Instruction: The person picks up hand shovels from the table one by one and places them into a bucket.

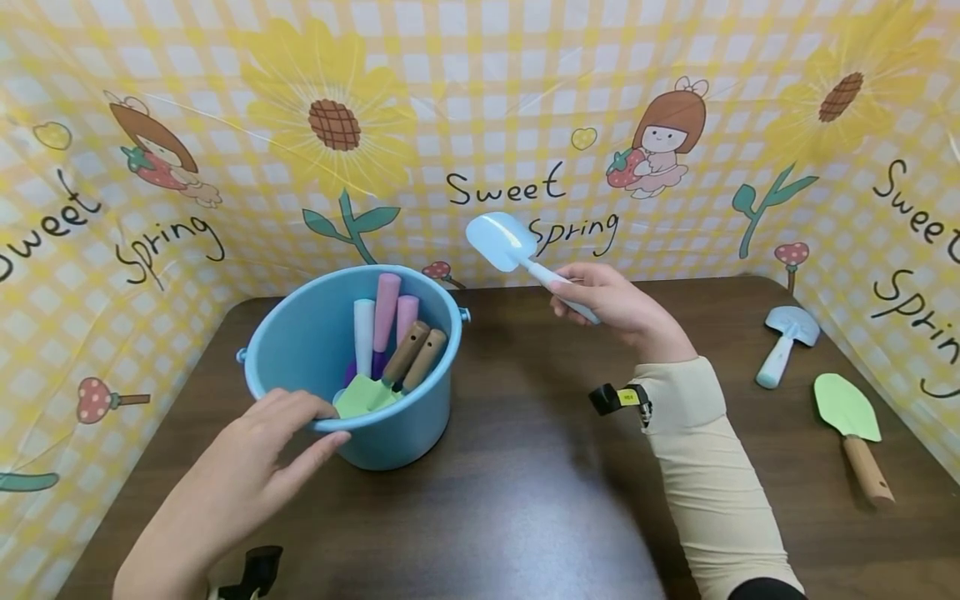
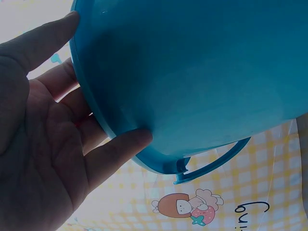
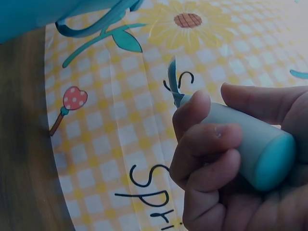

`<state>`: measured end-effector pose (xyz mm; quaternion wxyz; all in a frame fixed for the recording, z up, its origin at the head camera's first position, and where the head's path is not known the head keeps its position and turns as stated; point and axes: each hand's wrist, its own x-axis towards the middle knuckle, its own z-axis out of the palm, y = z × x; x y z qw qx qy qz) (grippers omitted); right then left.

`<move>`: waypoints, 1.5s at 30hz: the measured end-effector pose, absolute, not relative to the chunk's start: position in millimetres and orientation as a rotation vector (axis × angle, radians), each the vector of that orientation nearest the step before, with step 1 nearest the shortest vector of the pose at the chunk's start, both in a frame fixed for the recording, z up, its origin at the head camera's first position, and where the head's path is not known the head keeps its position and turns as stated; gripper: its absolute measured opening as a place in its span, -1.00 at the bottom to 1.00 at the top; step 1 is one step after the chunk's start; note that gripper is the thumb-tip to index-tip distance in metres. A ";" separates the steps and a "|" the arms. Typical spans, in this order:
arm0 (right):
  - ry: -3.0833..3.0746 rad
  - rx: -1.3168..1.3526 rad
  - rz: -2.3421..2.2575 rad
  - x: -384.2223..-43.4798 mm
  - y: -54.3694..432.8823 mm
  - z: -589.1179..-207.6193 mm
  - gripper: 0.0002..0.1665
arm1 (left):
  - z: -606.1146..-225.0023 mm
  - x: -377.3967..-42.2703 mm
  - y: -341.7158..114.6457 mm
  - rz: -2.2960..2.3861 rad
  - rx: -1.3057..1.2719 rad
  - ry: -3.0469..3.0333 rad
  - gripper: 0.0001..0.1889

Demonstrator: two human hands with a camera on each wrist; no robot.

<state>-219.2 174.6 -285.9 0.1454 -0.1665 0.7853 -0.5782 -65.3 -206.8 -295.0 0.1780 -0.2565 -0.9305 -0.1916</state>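
Note:
My left hand (image 1: 251, 458) holds the near rim of the blue bucket (image 1: 423, 425), thumb on the outer wall. Up close, the left wrist view shows the bucket's wall (image 2: 202, 77) and its fingers (image 2: 120, 149) along the rim. To the right of the bucket, my right hand (image 1: 618, 304) grips a light blue garden trowel (image 1: 498, 240) by its handle, raised above the table with the blade toward the upper left. In the right wrist view, fingers curl round the pale handle (image 3: 236, 127). Inside the bucket stand a light blue handle (image 1: 363, 333), pink handles (image 1: 387, 308), brown-handled tools (image 1: 407, 352) and a green blade (image 1: 367, 394).
On the dark wooden table (image 1: 517, 467), a small light blue hand tool (image 1: 783, 342) and a green trowel (image 1: 847, 408) with a brown handle lie at the right. Yellow checked cloth (image 1: 480, 100) surrounds the table's back and sides.

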 end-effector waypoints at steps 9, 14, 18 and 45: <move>2.257 -0.545 -1.608 -213.6 163.2 -279.2 -0.73 | -294.1 -64.5 -206.3 -0.544 -0.712 -2.649 -0.84; 2.268 -0.565 -1.579 -210.8 158.4 -277.0 -0.73 | -294.0 -64.4 -206.1 -0.541 -0.712 -2.648 -0.84; 2.248 -0.586 -1.583 -209.4 155.2 -274.8 -0.73 | -293.7 -64.2 -205.8 -0.542 -0.711 -2.652 -0.84; 2.154 -0.718 -1.517 -203.8 125.5 -268.8 -0.76 | -293.8 -63.4 -205.7 -0.538 -0.702 -2.653 -0.84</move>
